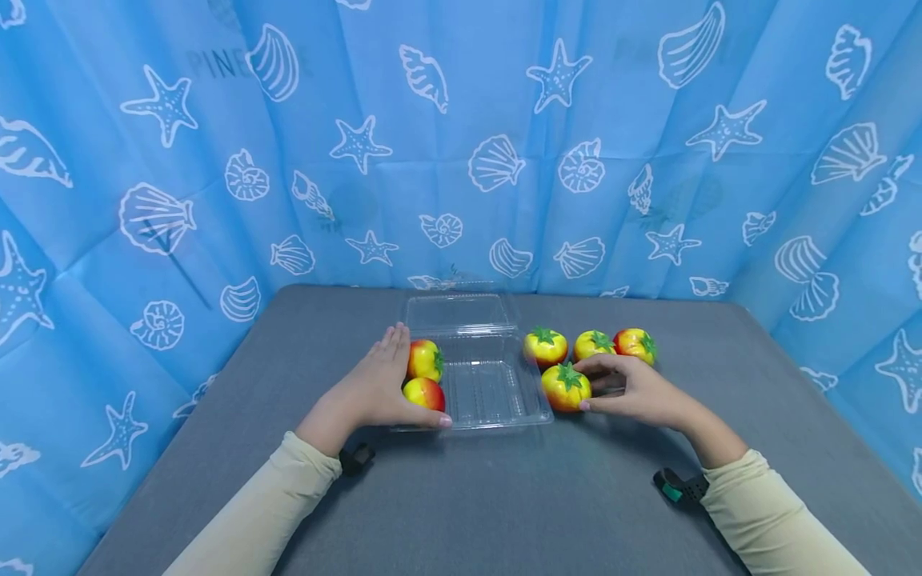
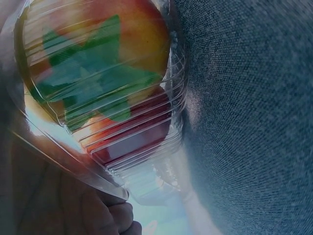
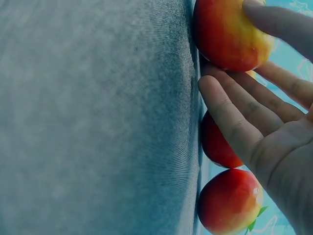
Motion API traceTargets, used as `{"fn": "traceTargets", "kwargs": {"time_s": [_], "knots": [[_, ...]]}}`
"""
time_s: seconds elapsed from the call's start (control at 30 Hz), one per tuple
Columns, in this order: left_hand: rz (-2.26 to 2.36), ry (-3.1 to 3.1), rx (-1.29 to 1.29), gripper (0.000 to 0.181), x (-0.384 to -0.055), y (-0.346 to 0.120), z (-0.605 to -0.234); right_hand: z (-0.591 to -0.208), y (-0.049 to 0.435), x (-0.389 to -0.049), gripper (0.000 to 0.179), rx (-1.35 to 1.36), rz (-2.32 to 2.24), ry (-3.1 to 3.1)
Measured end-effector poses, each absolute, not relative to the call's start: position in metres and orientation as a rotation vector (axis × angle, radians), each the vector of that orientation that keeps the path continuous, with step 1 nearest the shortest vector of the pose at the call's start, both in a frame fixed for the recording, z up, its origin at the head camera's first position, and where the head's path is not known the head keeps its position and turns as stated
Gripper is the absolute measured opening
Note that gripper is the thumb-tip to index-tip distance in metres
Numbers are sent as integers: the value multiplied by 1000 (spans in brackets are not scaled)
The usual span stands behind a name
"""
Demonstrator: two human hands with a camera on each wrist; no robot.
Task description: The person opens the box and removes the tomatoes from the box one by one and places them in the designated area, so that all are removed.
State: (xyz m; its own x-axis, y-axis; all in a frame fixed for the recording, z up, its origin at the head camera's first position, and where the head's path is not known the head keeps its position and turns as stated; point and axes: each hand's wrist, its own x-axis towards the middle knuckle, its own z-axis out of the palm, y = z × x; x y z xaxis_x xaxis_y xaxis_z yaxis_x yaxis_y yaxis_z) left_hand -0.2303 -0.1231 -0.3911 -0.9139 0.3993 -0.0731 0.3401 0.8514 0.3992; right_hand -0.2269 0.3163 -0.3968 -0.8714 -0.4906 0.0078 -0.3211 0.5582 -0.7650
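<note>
A clear plastic clamshell container [image 1: 486, 392] lies with its lid raised on the far side. Two red-and-yellow toy tomatoes with green leaf tops sit along its left side, one farther back [image 1: 425, 360] and one nearer [image 1: 425, 394]. My left hand [image 1: 382, 384] rests along the container's left edge, fingers straight and thumb across the front corner. To the right of the container, my right hand [image 1: 634, 392] pinches another toy tomato [image 1: 564, 388] between thumb and fingers. In the right wrist view, the thumb touches this toy tomato [image 3: 230, 36].
Behind the pinched one, three more toy tomatoes stand in a row: left [image 1: 545, 349], middle [image 1: 594, 344] and right [image 1: 635, 344]. A grey cloth covers the table [image 1: 490, 504]. A blue curtain [image 1: 461, 200] with shell prints hangs along the far edge.
</note>
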Motion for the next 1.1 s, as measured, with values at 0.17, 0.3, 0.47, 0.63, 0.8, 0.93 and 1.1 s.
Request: {"fn": "traceTargets", "kwargs": {"time_s": [0.17,0.3,0.47,0.63,0.8,0.93,1.1], "knots": [[572,2879,583,155,-231,-123,-391,-396,315,-227,56,-672,-1188,2599],[566,2883,589,155,-231,-124,-392,-397,315,-228,56,-675,-1197,2598],[566,2881,590,155,-231,-124,-392,-397,317,-228,54,-696,-1219,2587],[573,2877,591,155,-231,-124,-392,-393,317,-227,53,-686,-1244,2568],[571,2874,588,155,-232,-124,-393,-389,319,-227,51,-704,-1271,2576],[572,2875,593,154,-232,-124,-392,-384,321,-226,49,-710,-1269,2624],[568,2872,599,154,-231,-124,-391,-378,320,-222,45,-706,-1242,2673]]}}
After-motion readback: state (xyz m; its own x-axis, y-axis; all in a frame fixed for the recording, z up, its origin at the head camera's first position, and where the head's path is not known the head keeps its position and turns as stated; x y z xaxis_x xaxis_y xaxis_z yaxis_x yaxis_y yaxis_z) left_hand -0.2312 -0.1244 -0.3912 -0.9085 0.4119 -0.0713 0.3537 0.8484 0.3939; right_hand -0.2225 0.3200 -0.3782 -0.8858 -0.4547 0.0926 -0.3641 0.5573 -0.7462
